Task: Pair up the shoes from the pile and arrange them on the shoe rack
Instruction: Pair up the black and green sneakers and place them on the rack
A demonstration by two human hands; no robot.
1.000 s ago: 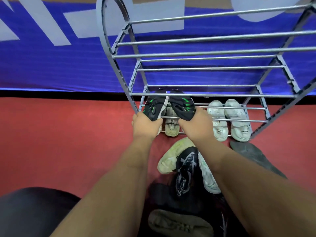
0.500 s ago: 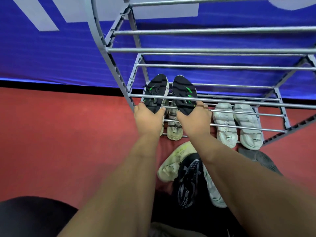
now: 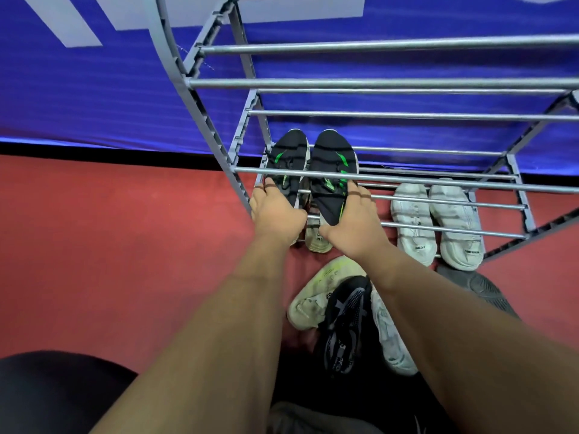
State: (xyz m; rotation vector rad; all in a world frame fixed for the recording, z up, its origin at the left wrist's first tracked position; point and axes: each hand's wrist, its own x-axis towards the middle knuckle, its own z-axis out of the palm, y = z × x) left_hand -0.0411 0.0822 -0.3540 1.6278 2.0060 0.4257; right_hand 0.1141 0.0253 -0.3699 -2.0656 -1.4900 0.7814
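Note:
A grey metal shoe rack stands against a blue banner. Two black shoes with green marks lie side by side on a low shelf at its left end, toes pointing to the banner. My left hand grips the heel of the left black shoe. My right hand grips the heel of the right black shoe. A beige pair sits on the shelf below them, mostly hidden. A white pair rests on the bottom shelf to the right. The pile lies on the floor under my forearms.
The pile holds a pale yellow-green shoe, a black mesh shoe, a white shoe and a dark sole at its right. Red floor spreads to the left. The rack's upper bars hold nothing.
Both hands have pushed the black and green shoes further in onto the shelf, toes toward the banner. The camera has moved closer to the rack.

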